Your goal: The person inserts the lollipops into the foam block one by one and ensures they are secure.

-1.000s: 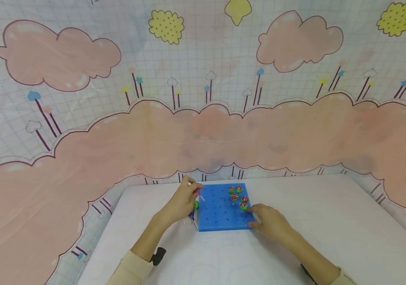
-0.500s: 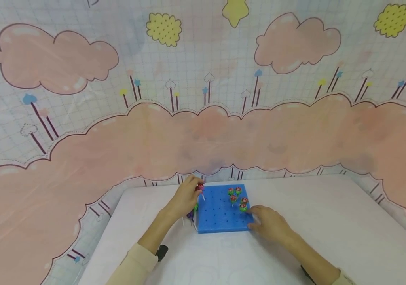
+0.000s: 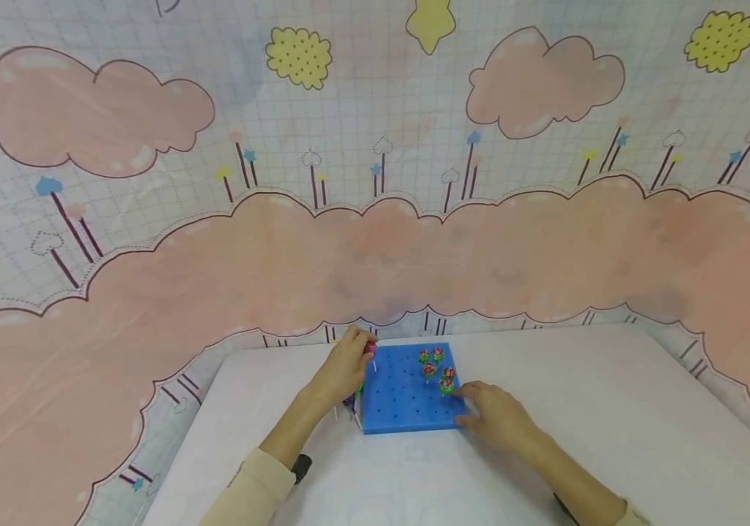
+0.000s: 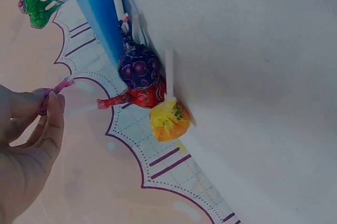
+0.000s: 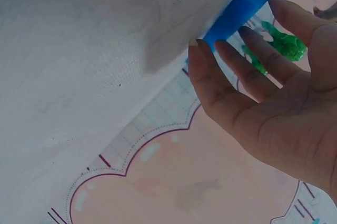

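Note:
My left hand (image 3: 343, 369) pinches a pink-wrapped lollipop (image 3: 371, 349) by its head. The stick points down over the far left corner of a blue board (image 3: 391, 409) dotted with small holes. In the left wrist view, thumb and fingertips close on the twisted pink wrapper (image 4: 63, 84). Several red-and-green lollipops (image 3: 429, 370) stand upright in the board's right half. My right hand (image 3: 500, 416) rests against the board's right edge, fingers extended; in the right wrist view its fingertips touch the blue side (image 5: 239, 11).
Beside the board's left edge lie loose lollipops: a purple one (image 4: 138, 69), a red one (image 4: 147, 97) and a yellow one (image 4: 169, 123). A green one there is mostly hidden by my left hand. The white table (image 3: 612, 409) meets a patterned backdrop (image 3: 375, 263) behind.
The pink lollipop has turned in my left fingers, its stick going from slanted to nearly upright. My right hand stays at the board's edge. The head view has shifted slightly.

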`<action>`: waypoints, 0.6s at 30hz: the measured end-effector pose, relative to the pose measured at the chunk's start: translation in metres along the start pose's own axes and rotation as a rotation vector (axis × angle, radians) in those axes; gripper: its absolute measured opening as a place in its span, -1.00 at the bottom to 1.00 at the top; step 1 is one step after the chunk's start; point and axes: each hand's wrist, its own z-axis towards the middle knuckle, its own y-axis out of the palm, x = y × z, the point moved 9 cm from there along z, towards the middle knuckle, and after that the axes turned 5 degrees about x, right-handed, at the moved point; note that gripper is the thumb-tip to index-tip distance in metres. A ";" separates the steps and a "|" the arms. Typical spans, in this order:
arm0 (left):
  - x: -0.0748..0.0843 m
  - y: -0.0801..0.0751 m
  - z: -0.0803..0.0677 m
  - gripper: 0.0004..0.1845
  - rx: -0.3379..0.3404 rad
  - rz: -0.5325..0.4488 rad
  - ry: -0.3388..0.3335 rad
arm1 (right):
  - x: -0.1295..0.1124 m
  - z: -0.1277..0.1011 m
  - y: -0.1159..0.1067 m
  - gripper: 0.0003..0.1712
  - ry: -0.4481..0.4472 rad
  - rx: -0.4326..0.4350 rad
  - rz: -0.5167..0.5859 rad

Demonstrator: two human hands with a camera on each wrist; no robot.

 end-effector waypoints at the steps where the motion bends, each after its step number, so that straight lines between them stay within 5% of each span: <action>1: -0.001 0.001 0.000 -0.69 -0.001 -0.003 0.000 | 0.000 0.000 0.000 -0.52 -0.004 0.001 -0.001; 18: -0.010 0.008 0.001 -0.68 0.021 -0.001 0.011 | -0.002 -0.001 0.001 -0.53 -0.028 0.016 0.008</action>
